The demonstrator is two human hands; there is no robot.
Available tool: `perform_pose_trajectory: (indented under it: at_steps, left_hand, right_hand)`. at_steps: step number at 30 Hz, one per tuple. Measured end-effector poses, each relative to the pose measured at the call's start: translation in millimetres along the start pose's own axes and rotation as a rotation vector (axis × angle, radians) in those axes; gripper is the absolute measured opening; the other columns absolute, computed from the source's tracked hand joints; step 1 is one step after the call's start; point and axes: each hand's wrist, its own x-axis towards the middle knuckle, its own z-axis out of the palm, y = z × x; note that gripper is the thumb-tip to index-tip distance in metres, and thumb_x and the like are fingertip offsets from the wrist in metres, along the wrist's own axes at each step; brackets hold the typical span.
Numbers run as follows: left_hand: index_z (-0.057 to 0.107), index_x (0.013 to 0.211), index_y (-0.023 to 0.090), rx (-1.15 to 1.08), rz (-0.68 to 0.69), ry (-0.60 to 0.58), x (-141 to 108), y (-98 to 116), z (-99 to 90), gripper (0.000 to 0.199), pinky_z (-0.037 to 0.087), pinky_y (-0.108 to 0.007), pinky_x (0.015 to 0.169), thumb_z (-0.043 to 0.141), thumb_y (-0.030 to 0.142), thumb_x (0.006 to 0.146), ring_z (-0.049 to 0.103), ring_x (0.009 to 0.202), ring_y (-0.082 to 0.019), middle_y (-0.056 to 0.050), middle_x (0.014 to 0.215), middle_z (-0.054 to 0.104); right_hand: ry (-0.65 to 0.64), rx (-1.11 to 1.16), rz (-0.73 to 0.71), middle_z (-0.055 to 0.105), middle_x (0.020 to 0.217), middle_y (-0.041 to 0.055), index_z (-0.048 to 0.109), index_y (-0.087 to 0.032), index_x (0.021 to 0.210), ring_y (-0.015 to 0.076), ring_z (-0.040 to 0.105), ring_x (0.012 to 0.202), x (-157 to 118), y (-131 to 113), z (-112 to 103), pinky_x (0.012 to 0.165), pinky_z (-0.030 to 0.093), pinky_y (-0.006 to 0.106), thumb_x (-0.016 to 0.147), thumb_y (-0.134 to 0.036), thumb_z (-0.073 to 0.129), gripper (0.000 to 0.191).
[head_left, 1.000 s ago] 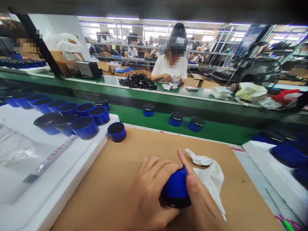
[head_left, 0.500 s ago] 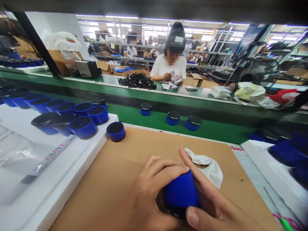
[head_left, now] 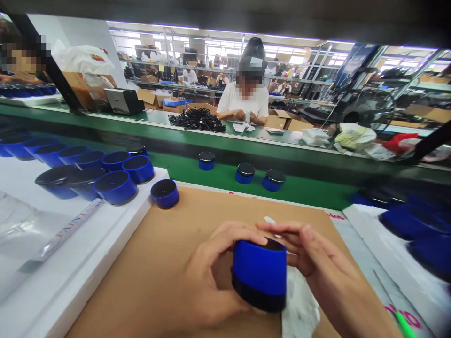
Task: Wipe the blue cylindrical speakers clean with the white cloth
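Head camera looks down on a brown cardboard sheet [head_left: 169,253] on the worktop, and right at its near edge both hands are busy with one blue cup [head_left: 260,272]. Left hand [head_left: 207,277] wraps it from the side, thumb under and fingers curled over the rim, a firm grip. Right hand [head_left: 317,263] comes in from the other side, fingertips pinching at the cup's top edge, closed on it too. The cup is lifted just off the cardboard, blue above, with a dark band at its lower end. Under the right wrist lies a white cloth [head_left: 299,305], partly covered.

At the cardboard's far left corner stands a single blue cup with a dark inside [head_left: 165,193]. Beside it, on a white foam board [head_left: 70,263], a cluster of blue cups [head_left: 116,173] sits in rows, with a ruler [head_left: 63,232] lying near them. Beyond the far edge runs a green belt [head_left: 310,188] carrying three capped cups [head_left: 243,172]. Across it a person in a white top [head_left: 243,101] works with both hands, next to a black heap of cables [head_left: 197,120].
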Motion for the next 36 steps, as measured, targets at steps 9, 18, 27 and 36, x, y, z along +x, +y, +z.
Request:
perform_pose_trajectory:
  at_steps: [9,18,27,36]
  left_hand:
    - [0.068,0.113,0.035,-0.193,0.014,0.011,2.4,-3.9,2.3,0.060,0.047,-0.019,0.098,0.088,0.012,0.061,0.059,0.117,-0.016,0.001,0.120,0.063]
    - [0.071,0.111,0.032,-0.201,0.003,0.006,1.6,-0.6,1.2,0.058,0.048,-0.019,0.096,0.085,0.007,0.060,0.061,0.115,-0.017,0.000,0.118,0.064]
    - [0.069,0.111,0.037,-0.117,-0.005,0.066,0.5,-7.6,-0.9,0.061,0.050,-0.020,0.093,0.093,0.021,0.057,0.061,0.112,-0.017,0.002,0.117,0.065]
    - [0.060,0.122,0.040,0.185,-0.064,0.148,0.3,-20.5,-8.4,0.069,0.040,-0.040,0.107,0.083,0.061,0.061,0.049,0.131,-0.031,-0.002,0.138,0.055]
  right_hand:
    - [0.064,-0.110,-0.045,0.069,0.116,0.0000,0.074,-0.041,0.105,0.0234,0.062,0.115,-2.0,16.1,2.4,0.118,0.025,0.050,0.093,-0.064,0.053,0.034]
    - [-0.032,-0.297,-0.128,0.062,0.126,-0.0049,0.062,-0.040,0.124,0.0173,0.057,0.122,-9.0,6.3,4.0,0.103,0.048,0.025,0.102,-0.048,0.048,0.028]
    - [-0.068,-0.190,-0.081,0.058,0.135,-0.0068,0.061,-0.044,0.128,0.0146,0.055,0.125,-4.4,6.3,12.3,0.104,0.046,0.023,0.098,-0.057,0.051,0.034]
    - [-0.118,0.119,0.012,0.053,0.140,0.0015,0.051,-0.030,0.136,0.0181,0.050,0.130,-2.0,19.7,32.7,0.103,0.048,0.028,0.078,-0.060,0.076,0.070]
